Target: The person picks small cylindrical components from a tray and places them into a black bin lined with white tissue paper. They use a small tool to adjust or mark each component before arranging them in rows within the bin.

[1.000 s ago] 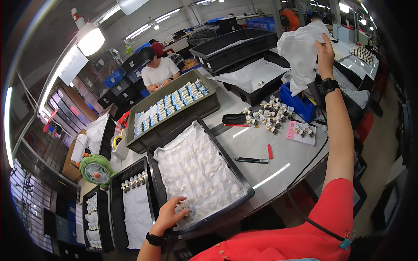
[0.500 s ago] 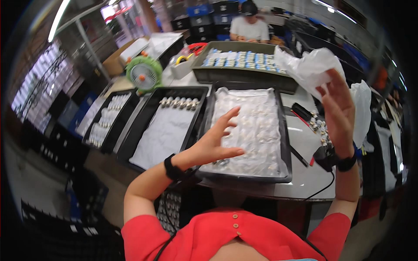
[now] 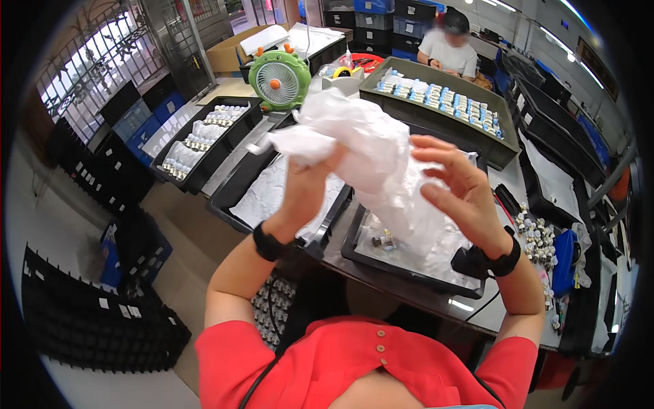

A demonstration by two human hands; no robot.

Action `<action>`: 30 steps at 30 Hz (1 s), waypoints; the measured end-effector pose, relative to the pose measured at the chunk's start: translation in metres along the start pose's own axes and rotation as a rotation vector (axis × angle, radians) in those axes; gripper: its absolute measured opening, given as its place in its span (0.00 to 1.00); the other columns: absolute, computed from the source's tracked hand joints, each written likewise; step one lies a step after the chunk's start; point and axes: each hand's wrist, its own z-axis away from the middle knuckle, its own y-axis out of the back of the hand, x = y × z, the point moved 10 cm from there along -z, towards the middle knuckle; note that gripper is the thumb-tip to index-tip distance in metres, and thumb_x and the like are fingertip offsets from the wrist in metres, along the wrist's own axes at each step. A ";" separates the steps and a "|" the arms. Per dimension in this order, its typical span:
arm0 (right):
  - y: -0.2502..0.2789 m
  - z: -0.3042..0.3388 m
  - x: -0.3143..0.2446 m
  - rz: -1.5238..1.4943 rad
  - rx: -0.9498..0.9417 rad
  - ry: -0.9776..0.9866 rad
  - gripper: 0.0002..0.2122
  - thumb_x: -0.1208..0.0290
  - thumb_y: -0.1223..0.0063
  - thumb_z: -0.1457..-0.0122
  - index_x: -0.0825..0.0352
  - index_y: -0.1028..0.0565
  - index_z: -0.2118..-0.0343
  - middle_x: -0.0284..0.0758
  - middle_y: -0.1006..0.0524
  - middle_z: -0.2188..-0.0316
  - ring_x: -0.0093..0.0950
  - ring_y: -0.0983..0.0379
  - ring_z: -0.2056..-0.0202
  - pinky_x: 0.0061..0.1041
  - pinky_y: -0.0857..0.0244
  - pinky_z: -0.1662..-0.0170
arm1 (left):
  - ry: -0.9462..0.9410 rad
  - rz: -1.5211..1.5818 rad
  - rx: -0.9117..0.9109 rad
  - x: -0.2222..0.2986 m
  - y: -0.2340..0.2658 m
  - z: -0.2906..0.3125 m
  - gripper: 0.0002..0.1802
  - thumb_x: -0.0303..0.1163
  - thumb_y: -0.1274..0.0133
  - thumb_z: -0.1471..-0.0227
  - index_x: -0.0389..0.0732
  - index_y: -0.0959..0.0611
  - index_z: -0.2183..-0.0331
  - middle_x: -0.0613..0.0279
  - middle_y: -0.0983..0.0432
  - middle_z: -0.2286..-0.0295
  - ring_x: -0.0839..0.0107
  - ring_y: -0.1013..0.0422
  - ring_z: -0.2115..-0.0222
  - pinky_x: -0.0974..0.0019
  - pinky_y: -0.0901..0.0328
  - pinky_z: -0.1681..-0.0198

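Observation:
A thin, crumpled white sheet point(image 3: 368, 140) is bunched up in the air over the black tray point(image 3: 409, 276) in front of me. My left hand point(image 3: 310, 187) is closed on the sheet's left side, its fingertips partly hidden in the folds. To the sheet's right, my right hand point(image 3: 460, 191) has its fingers curved and apart; whether they touch the sheet I cannot tell. Small metallic parts point(image 3: 383, 241) show on the white lining near the tray's front left corner. The hanging sheet hides much of this tray.
Left of it stand a lined black tray point(image 3: 235, 213) and another with rows of small parts point(image 3: 197, 140). A green fan point(image 3: 276, 82) and an olive tray point(image 3: 501, 151) are behind. Loose parts point(image 3: 538, 238) lie at right. A person point(image 3: 449, 48) sits across.
My left hand, open over the tray before, now grips a crumpled white sheet. My right hand has come down and inward from its raised place beside a white plastic sheet. The view has turned.

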 end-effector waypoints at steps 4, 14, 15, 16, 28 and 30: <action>0.016 -0.014 0.029 0.320 0.062 -0.032 0.27 0.65 0.42 0.52 0.62 0.35 0.48 0.38 0.39 0.44 0.31 0.42 0.44 0.33 0.45 0.46 | 0.132 0.244 -0.022 0.023 0.033 0.001 0.18 0.27 0.53 0.45 0.37 0.30 0.52 0.62 0.30 0.55 0.71 0.35 0.53 0.64 0.42 0.49; -0.088 -0.024 0.118 0.183 -0.452 -0.234 0.22 0.64 0.38 0.52 0.69 0.29 0.56 0.36 0.25 0.63 0.24 0.31 0.58 0.24 0.39 0.52 | -0.695 -1.444 0.189 0.134 0.080 0.022 0.19 0.14 0.56 0.52 0.39 0.23 0.57 0.48 0.27 0.62 0.55 0.30 0.60 0.58 0.37 0.55; -0.082 -0.029 0.124 0.024 -0.388 -0.303 0.19 0.66 0.40 0.51 0.69 0.28 0.57 0.34 0.25 0.64 0.22 0.30 0.60 0.23 0.37 0.55 | -0.716 -1.534 0.266 0.143 0.091 0.023 0.20 0.13 0.56 0.52 0.39 0.23 0.57 0.48 0.26 0.63 0.55 0.30 0.60 0.59 0.37 0.56; -0.073 -0.033 0.128 -0.132 -0.317 -0.370 0.15 0.69 0.42 0.49 0.69 0.28 0.59 0.31 0.24 0.66 0.20 0.30 0.63 0.21 0.36 0.58 | -0.739 -1.621 0.342 0.152 0.102 0.024 0.21 0.13 0.57 0.53 0.39 0.23 0.57 0.48 0.26 0.64 0.55 0.30 0.61 0.60 0.37 0.56; 0.009 -0.064 0.164 -0.247 0.131 -0.394 0.10 0.73 0.47 0.46 0.70 0.28 0.62 0.29 0.25 0.68 0.16 0.31 0.66 0.17 0.38 0.60 | -0.252 -0.517 0.771 0.163 0.256 0.071 0.24 0.25 0.46 0.54 0.35 0.31 0.53 0.59 0.31 0.58 0.71 0.35 0.57 0.66 0.43 0.51; -0.011 -0.059 0.174 -0.209 0.032 -0.428 0.10 0.71 0.48 0.44 0.70 0.28 0.61 0.28 0.25 0.68 0.16 0.31 0.66 0.18 0.37 0.59 | -0.146 -0.563 0.767 0.156 0.259 0.077 0.25 0.24 0.47 0.54 0.35 0.32 0.52 0.59 0.31 0.57 0.70 0.36 0.56 0.66 0.44 0.50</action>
